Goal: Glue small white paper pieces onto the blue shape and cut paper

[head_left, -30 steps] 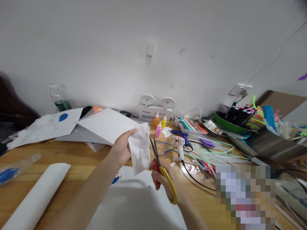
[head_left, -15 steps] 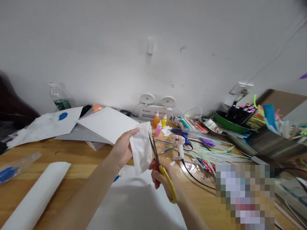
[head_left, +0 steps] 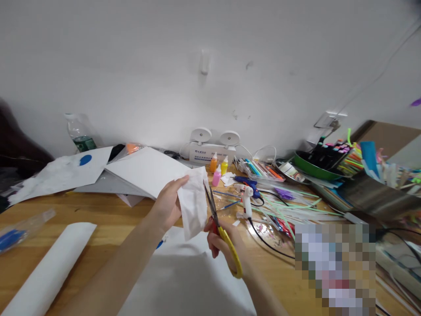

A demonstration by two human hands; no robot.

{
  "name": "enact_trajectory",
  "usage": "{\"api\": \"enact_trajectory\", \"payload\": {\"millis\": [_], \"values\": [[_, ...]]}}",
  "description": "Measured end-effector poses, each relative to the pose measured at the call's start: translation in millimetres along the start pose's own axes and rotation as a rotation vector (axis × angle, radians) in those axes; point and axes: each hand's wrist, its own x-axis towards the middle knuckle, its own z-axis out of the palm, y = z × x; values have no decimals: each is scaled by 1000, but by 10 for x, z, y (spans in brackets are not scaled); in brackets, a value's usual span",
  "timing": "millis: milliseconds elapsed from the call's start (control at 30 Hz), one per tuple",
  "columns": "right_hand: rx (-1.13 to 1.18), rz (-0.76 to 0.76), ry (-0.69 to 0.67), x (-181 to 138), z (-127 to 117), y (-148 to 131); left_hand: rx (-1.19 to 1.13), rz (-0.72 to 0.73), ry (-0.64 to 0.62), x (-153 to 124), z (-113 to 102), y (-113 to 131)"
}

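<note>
My left hand (head_left: pixel 169 201) is closed on the left edge of a folded white tissue (head_left: pixel 193 204), which hangs upright above the table. In my right hand (head_left: pixel 221 242) are scissors (head_left: pixel 226 248) with yellow and red handles, my fingers wrapped round them. Their blades (head_left: pixel 211 204) point up and lie along the right edge of the tissue, slightly parted. Whether they touch the tissue I cannot tell. Beneath both hands a large white sheet of paper (head_left: pixel 184 281) lies on the wooden table (head_left: pixel 112 219).
A rolled white paper (head_left: pixel 55 267) and a plastic bag with something blue (head_left: pixel 15 239) lie at left. Behind are white boards (head_left: pixel 144 171), a bottle (head_left: pixel 80 134) and small paint bottles (head_left: pixel 216 175). Glue guns (head_left: pixel 245 199), pipe cleaners and a green pan (head_left: pixel 315 169) of markers crowd the right.
Almost nothing differs. The view has shifted very slightly; both hands, the tissue and the scissors keep nearly the same positions.
</note>
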Motion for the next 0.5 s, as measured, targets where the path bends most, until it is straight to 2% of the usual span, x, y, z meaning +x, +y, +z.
{"api": "enact_trajectory", "payload": {"millis": [367, 500], "values": [[14, 15, 49, -23, 12, -46, 33, -9, -20, -12, 15, -18], [16, 21, 63, -23, 11, -40, 24, -24, -69, -11, 10, -20]]}}
